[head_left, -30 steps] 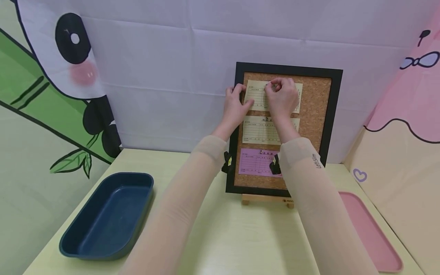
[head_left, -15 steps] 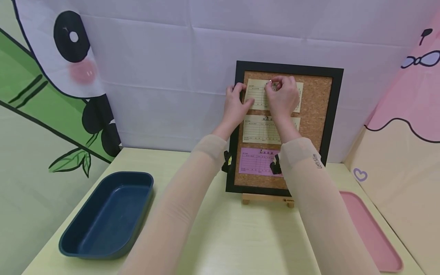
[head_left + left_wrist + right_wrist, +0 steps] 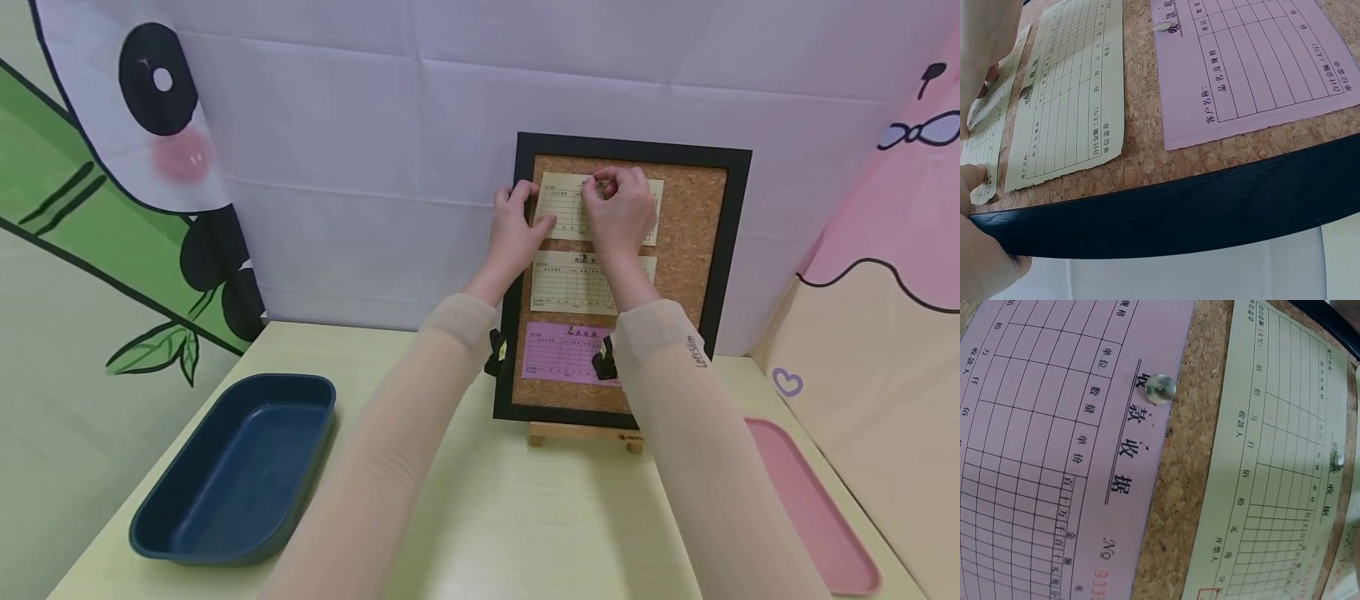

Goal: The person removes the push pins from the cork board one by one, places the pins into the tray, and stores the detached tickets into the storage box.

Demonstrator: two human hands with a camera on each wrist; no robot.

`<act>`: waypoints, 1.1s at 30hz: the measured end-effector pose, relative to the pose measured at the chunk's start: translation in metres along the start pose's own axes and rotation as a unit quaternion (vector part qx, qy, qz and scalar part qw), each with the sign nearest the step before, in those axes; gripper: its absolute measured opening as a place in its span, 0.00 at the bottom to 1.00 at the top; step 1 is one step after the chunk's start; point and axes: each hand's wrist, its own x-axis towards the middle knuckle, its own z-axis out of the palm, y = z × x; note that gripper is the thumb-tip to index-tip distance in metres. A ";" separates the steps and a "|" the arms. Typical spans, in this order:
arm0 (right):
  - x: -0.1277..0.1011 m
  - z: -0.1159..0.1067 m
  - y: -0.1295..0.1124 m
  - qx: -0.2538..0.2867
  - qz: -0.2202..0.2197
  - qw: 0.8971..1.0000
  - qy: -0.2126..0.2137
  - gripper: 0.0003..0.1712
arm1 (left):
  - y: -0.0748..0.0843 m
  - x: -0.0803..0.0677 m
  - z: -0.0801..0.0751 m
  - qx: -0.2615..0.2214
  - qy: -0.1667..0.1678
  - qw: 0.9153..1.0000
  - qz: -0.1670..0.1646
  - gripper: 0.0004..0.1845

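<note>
A black-framed cork board (image 3: 692, 250) leans upright on a wooden stand. My left hand (image 3: 513, 229) grips its left edge, fingers behind the frame and thumb on the upper cream receipt slip (image 3: 561, 208). At that slip's top middle my right hand (image 3: 621, 215) pinches a small thumbtack, mostly hidden by the fingertips. Below hang another cream receipt slip (image 3: 566, 285) and a purple receipt slip (image 3: 558, 354). A clear round thumbtack (image 3: 1160, 389) pins the purple one at its heading; a similar tack (image 3: 1337, 460) shows on the middle one.
A deep blue tray (image 3: 232, 467) sits on the table's left side. On the right lies a pink tray (image 3: 813, 508), partly behind the right sleeve. The wooden stand (image 3: 581, 432) shows under the frame, and a pale cloth (image 3: 360, 167) hangs behind.
Both hands keep their places on the board. The pale speck seen at the right fingertips half a second ago is now covered by the fingers.
</note>
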 end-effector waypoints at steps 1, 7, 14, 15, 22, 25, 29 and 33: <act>0.000 0.000 0.000 0.001 -0.001 1.000 -0.001 0.14 | 0.000 0.000 0.000 0.000 0.000 1.000 0.000 0.21; 0.000 -0.001 0.001 0.002 -0.009 1.000 -0.002 0.14 | 0.000 -0.001 0.000 0.008 -0.002 1.000 -0.002 0.20; 0.000 -0.001 0.002 0.027 -0.012 0.999 0.016 0.13 | 0.001 -0.002 0.000 0.008 0.001 1.000 0.000 0.20; 0.001 -0.001 0.002 0.030 -0.011 0.999 0.018 0.13 | 0.001 -0.002 0.000 0.008 0.001 1.000 0.000 0.20; 0.000 -0.003 0.005 0.022 -0.015 1.000 0.004 0.14 | 0.002 -0.002 0.000 0.004 0.004 1.000 -0.001 0.21; 0.001 -0.004 0.007 0.021 -0.019 1.000 -0.006 0.14 | 0.002 -0.002 0.000 0.002 0.005 1.000 -0.003 0.20; 0.002 -0.005 0.008 0.027 -0.024 0.999 -0.014 0.14 | 0.002 -0.002 0.000 -0.003 0.011 1.000 -0.004 0.18; 0.002 -0.006 0.009 0.035 -0.029 0.999 -0.016 0.13 | 0.003 -0.001 -0.001 -0.014 0.028 1.000 -0.006 0.13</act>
